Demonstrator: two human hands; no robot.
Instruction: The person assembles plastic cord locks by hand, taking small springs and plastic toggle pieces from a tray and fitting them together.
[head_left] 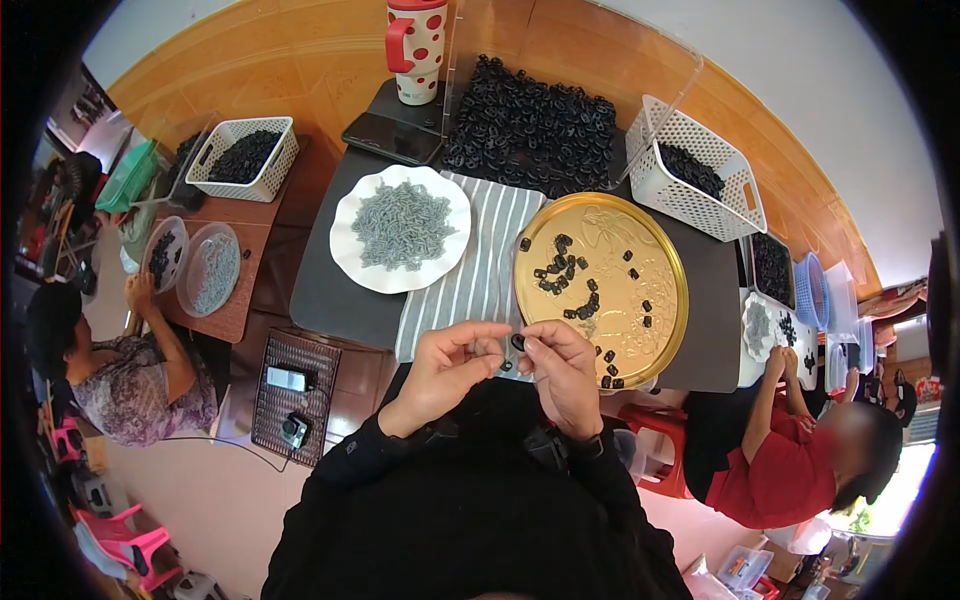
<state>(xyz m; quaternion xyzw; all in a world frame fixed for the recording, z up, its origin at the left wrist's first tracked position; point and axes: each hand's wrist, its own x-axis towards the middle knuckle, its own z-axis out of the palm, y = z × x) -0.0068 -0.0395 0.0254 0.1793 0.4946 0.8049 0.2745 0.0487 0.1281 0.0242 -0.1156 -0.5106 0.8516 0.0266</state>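
Observation:
My left hand and my right hand meet over the near edge of a grey striped cloth. Between the thumb and index finger of my right hand is a small black plastic part. The fingers of my left hand are closed just beside it, and a dark bit shows at their tips, too small to name. Left of the cloth, a white scalloped plate is heaped with small grey-green spring-like pieces. To the right, a round gold tray carries scattered small black parts.
At the back lies a large pile of black parts, beside a white basket. A phone and a spotted tumbler stand back left. One person works at the left, another in a red shirt at the right.

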